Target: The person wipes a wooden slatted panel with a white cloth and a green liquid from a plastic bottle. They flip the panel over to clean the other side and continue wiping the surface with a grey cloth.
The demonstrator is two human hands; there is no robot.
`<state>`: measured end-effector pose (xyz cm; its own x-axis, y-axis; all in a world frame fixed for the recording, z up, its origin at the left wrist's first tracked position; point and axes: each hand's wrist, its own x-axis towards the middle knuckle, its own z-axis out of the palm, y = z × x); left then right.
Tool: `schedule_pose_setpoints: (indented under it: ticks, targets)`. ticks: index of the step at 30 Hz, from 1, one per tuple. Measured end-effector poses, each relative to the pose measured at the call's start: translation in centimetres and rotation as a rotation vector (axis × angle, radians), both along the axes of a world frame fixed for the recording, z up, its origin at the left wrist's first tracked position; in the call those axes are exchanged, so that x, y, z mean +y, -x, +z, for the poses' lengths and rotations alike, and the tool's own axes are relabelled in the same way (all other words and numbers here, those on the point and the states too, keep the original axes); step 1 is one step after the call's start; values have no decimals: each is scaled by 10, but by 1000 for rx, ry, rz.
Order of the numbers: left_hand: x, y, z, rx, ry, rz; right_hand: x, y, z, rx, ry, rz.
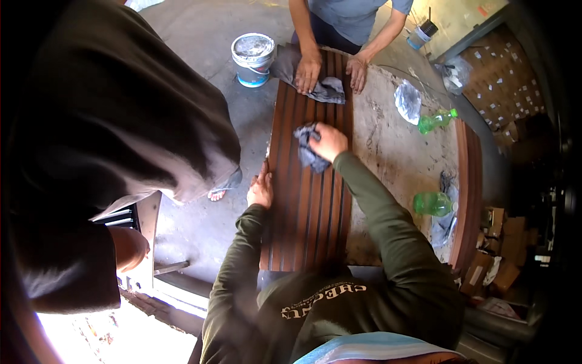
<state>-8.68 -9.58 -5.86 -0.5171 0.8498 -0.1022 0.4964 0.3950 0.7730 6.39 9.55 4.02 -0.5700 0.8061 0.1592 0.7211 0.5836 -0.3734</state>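
Note:
A reddish-brown wooden panel (297,212) with dark lengthwise grooves lies in front of me on a worn, stained table (388,133). My right hand (329,143) is closed on a crumpled dark grey rag (310,159) and presses it on the panel's middle. At the panel's left edge, my left hand (260,189) holds the side, its fingers curled about the edge. Across from me, a co-worker's hand (308,71) rests on another grey cloth (330,92) at the far end. That person's other hand (357,73) lies flat by the panel's right edge.
A paint bucket (252,60) stands on the floor beyond the left edge. On the table's right are green plastic bottles (431,204), a silvery crumpled bag (408,101) and stacked brown boards (467,182). Another person (139,115) in dark clothing stands close at left. Cardboard boxes (512,242) lie at right.

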Motion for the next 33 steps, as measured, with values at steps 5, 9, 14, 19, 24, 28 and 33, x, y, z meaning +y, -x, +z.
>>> schedule_pose_setpoints:
  ticks: [5,9,14,19,24,28,33]
  targets:
    - [-5,9,-5,-3,-88,-36,-59,21,-1,95,120,135]
    - [-7,9,26,-37,62,-57,-74,31,-10,56,111,306]
    - [-13,7,14,43,-172,-102,59,97,-3,112,49,14]
    - [1,10,21,11,-97,-103,76,111,-16,238,-19,-70]
    - [-4,4,20,31,-85,-59,-3,79,-21,107,67,128]
    - [0,5,21,59,-146,-81,47,101,-18,101,64,90]
    - [-2,6,14,-64,-102,-71,145,151,-29,176,-50,-18]
